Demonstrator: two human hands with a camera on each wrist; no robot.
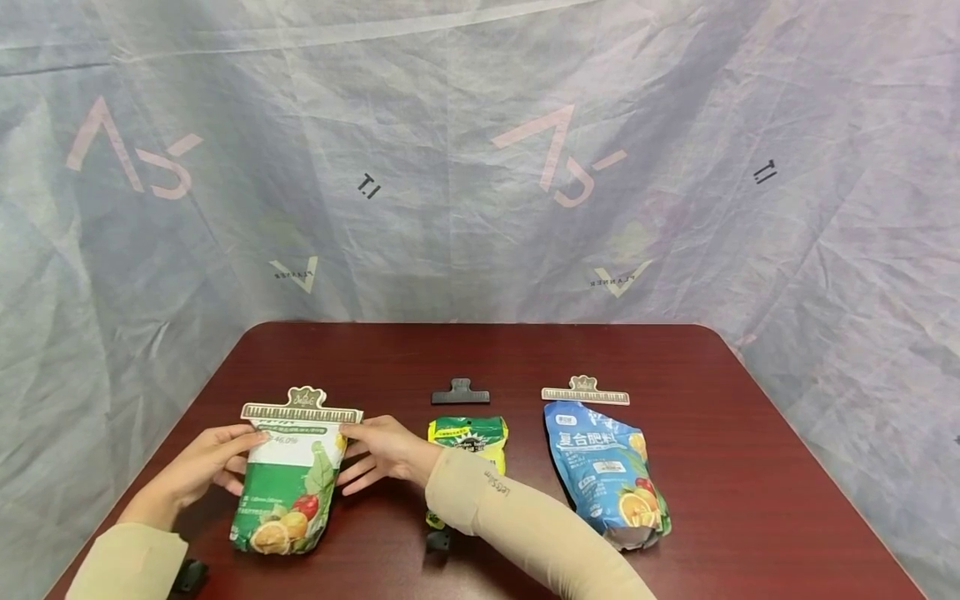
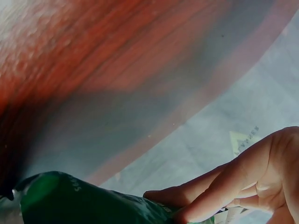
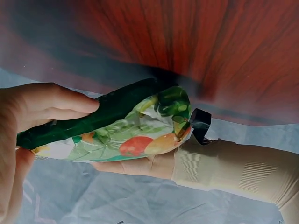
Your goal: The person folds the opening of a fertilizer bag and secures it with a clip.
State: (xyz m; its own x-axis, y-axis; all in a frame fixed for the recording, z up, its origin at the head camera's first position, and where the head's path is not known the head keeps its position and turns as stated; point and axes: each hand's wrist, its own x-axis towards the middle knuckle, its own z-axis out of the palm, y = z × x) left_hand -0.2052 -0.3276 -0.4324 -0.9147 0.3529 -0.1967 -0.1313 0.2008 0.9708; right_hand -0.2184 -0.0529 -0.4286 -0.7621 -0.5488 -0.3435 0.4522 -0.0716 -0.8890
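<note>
Both hands hold a green and white fertilizer bag (image 1: pixel 288 483) with fruit printed on its front, at the left of the table in the head view. A wide beige sealing clip (image 1: pixel 303 406) sits across its top edge. My left hand (image 1: pixel 206 467) pinches the bag's left side, thumb on the front. At the upper right side, just under the clip, my right hand (image 1: pixel 386 450) grips it with the thumb in front and other fingers spread toward the back. The right wrist view shows the bag's side (image 3: pixel 135 126) between the hands; the left wrist view shows only part of it.
A green and yellow bag (image 1: pixel 468 433) lies mid-table, partly hidden by the right sleeve, below a dark clip (image 1: pixel 461 392). Farther right, a blue fertilizer bag (image 1: pixel 603 471) lies below another beige clip (image 1: pixel 585 392). A printed grey cloth (image 1: pixel 450 167) hangs behind the dark red table (image 1: pixel 375 358).
</note>
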